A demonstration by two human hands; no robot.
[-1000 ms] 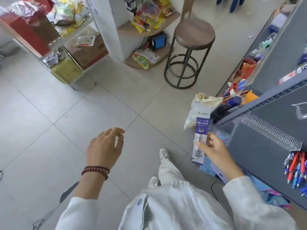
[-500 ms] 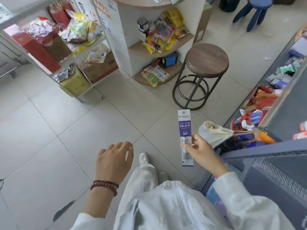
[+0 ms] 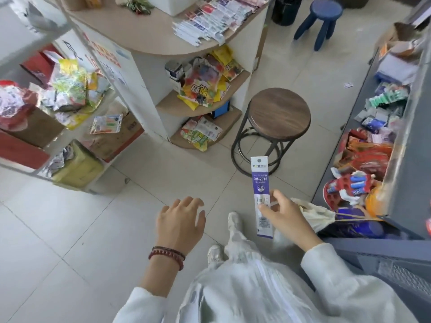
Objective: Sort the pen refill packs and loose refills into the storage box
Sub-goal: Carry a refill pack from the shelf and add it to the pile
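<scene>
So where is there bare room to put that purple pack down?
The seat of the round wooden stool is bare, and so is the curved counter left of its spread of packs. Floor tiles left of the left hand lie open. The grey shelving on the right and the snack shelves under the counter are crammed.

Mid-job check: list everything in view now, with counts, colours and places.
refill pack: one, white and purple, held upright
round stool: one, brown seat, black frame, centre floor
small stool: one, dark blue, far right
curved shelf unit: one, white and tan, top centre
flat packets: many, mostly white, on its top shelf
grey rack: one, right edge
cloth bag: one, cream, beside the grey rack
bracelets: two, red and dark, left wrist
left hand: open, empty, centre
right hand: pinches the refill pack
</scene>
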